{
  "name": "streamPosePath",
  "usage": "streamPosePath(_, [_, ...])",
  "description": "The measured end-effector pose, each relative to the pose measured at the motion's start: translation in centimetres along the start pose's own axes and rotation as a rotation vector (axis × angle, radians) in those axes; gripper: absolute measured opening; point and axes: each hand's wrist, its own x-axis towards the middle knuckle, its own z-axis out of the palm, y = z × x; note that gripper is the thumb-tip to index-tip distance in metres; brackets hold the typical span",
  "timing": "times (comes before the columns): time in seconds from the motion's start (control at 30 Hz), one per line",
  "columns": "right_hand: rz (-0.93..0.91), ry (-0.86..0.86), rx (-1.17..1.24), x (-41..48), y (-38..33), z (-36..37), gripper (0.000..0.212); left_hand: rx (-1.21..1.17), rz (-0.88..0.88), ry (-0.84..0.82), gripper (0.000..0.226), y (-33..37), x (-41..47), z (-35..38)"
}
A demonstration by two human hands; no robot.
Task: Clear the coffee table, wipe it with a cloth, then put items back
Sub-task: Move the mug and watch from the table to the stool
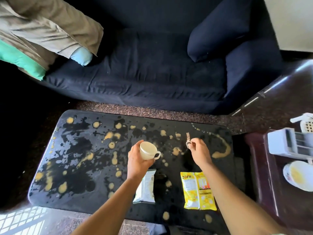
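While your left hand [138,160] gripped the cup [148,150] at frame centre and your right hand [199,150] pinched the watch [188,139] beside it, clearing had barely begun: two packets [198,190] lay lower centre on the stained surface [76,150], unwiped, I'd judge.

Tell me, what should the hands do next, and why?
Probably lift both things away, perhaps to the side table. The left hand holds the cup, the right hand pinches the watch, and the coffee table shows yellowish splotches, so it needs clearing before wiping.
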Motion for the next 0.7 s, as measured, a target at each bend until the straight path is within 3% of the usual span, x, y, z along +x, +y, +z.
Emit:
streamPosePath(0.1, [0.086, -0.027, 0.280, -3.7, 1.7, -3.2, 0.015, -0.084, 0.015, -0.014, 0.077, 2.6, -3.4, 2.2])
streamPosePath(0.27, [0.078, 0.002, 0.605, -9.2, 7.4, -8.6, 0.013, -0.185, 0.067, -0.091, 0.077, 7.4, -9.6, 8.2])
streamPosePath(0.47, [0.212, 0.123, 0.868, -15.3, 16.8, -16.8, 0.026, -0.247, 0.105, -0.199, 0.080, 13.4, -17.7, 18.4])
streamPosePath(0.7, [0.492, 0.214, 1.007, -18.3, 27.4, -23.6, 0.021, -0.169, 0.157, -0.388, 0.077, 17.8, -23.0, 30.2])
